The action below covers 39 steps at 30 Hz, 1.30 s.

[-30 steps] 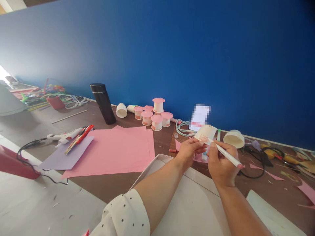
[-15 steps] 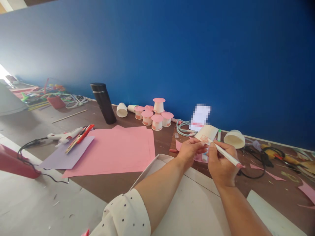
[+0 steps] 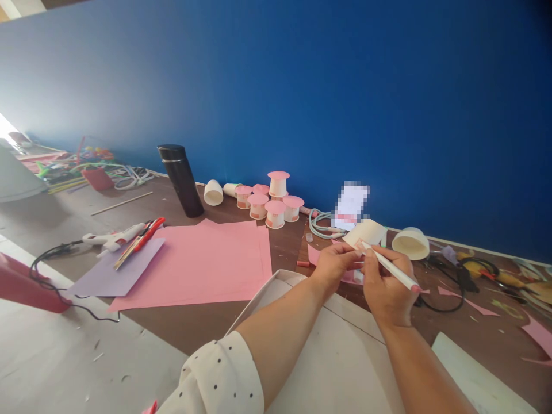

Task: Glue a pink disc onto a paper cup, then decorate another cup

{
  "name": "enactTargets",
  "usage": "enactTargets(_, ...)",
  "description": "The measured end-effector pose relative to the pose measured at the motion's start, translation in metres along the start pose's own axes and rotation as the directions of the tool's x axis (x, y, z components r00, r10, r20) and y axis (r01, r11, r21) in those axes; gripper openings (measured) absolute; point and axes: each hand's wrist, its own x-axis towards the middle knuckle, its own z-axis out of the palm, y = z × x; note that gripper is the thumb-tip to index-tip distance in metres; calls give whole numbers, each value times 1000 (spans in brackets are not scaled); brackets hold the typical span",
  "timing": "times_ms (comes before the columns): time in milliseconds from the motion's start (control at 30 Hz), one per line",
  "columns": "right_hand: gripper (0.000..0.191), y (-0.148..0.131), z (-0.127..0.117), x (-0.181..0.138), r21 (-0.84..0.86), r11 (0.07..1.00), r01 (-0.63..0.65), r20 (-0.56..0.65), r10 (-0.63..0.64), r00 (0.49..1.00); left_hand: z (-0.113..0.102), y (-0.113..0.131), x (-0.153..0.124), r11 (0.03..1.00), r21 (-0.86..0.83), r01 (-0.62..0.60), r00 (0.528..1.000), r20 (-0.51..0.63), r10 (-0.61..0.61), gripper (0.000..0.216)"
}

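My left hand (image 3: 334, 263) pinches a small white paper cup (image 3: 368, 233) lying on its side, with a pink mark on its wall. My right hand (image 3: 385, 283) grips a white marker pen (image 3: 388, 266) with a pink end, its tip touching the cup's wall. Both hands hover above the brown table, over a pink paper scrap (image 3: 313, 253), just beyond a white box lid (image 3: 280, 282).
Large pink paper sheets (image 3: 202, 264) and a lilac sheet (image 3: 116, 273) with a red cutter (image 3: 140, 241) and glue gun (image 3: 112, 237) lie left. A black flask (image 3: 181, 179), several pink-topped cups (image 3: 271, 201), a white bowl (image 3: 410, 242), cables and scraps crowd the blue wall.
The cup has tilted slightly in my left hand and the pen tip has shifted a little upward along its wall. Everything else stays put.
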Motion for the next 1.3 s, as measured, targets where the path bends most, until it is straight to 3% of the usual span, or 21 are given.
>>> enactTargets(1300, 26, 3, 2, 0, 55, 998, -34, 1, 34, 999, 4, 5, -3, 999, 46, 26, 999, -37, -24, 35)
